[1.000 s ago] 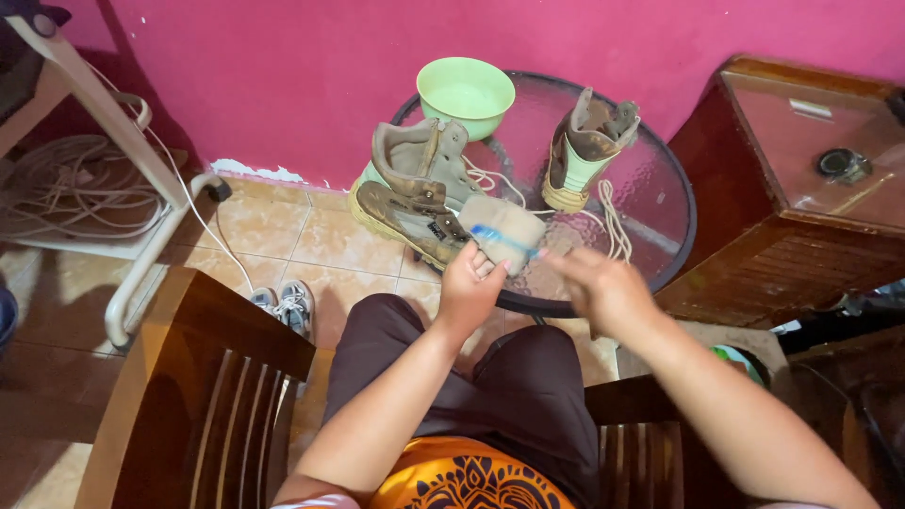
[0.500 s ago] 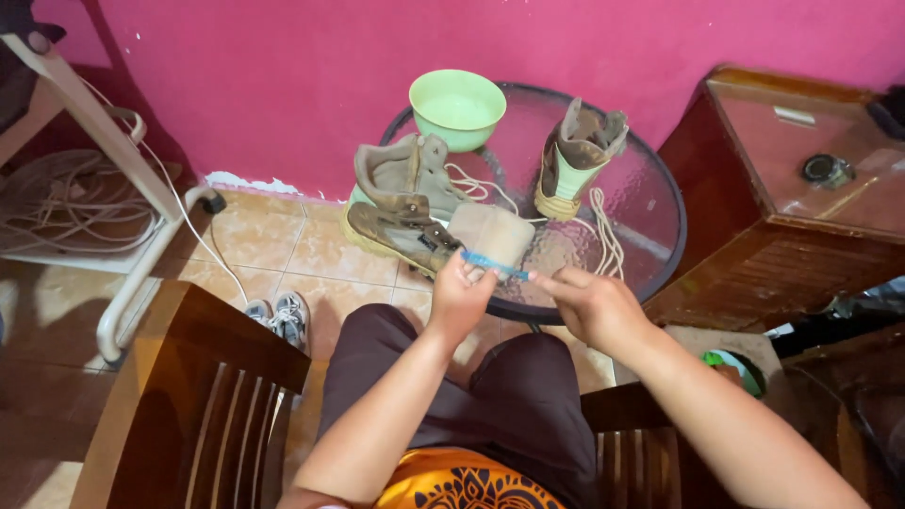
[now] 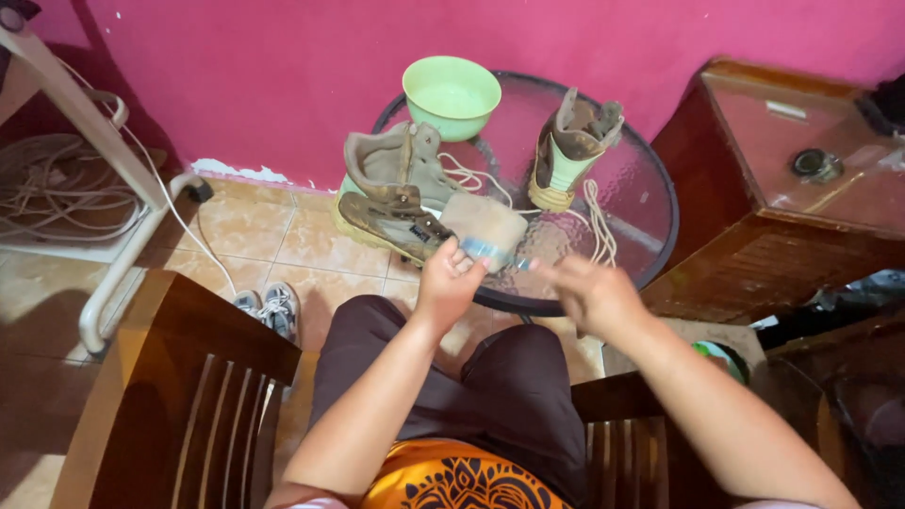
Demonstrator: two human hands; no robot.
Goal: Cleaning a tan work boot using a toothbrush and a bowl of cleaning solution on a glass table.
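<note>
The left hand is closed on the near end of a brush, a flat tan pad of bristles with a pale blue band where the fingers grip it. The brush is held just above the near edge of a round glass table, touching or almost touching the toe of the boot that lies on its side at the table's left rim. That boot overhangs the rim toward the tiled floor. The right hand is blurred, just right of the brush handle and near the table's near edge; whether its fingers are closed or spread I cannot tell, nor whether it touches the handle.

A second boot stands upright further back on the right half of the glass, its white laces trailing toward the near rim. A green bowl sits at the far edge, close to the pink wall. Open glass shows between the two boots and to the right of the standing one.

Right of the table, almost against its rim, is a dark wooden cabinet. On the near left a wooden chair back stands beside the person's knees, with small grey shoes on the floor just beyond it.
</note>
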